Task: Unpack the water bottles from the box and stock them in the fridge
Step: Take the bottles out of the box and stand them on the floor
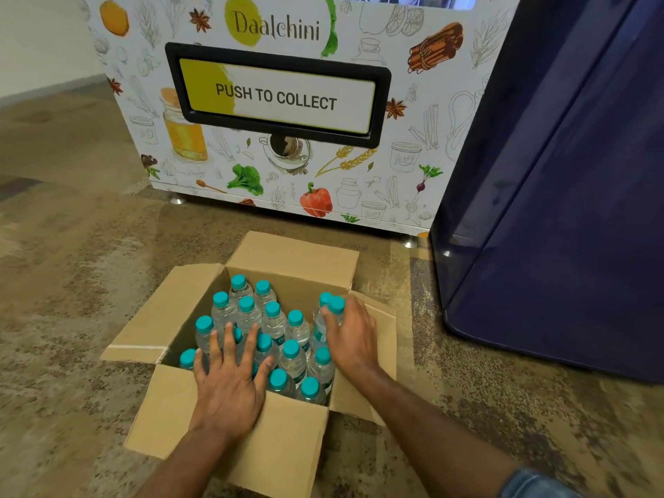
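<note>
An open cardboard box [287, 447] stands on the floor in front of me, its flaps folded out. Inside stand several clear water bottles [293, 357] with teal caps, upright and packed close. My left hand [230, 382] lies spread flat over the caps at the near left of the box, fingers apart, holding nothing. My right hand [354, 336] is wrapped around two bottles [330, 314] at the right side of the box; their caps show above my fingers. A dark blue fridge [560, 210] stands at the right.
A white vending machine [287, 167] with a "PUSH TO COLLECT" flap stands just behind the box. The floor is mottled brown carpet [72, 282]. A pale wall [39, 41] runs along the far left.
</note>
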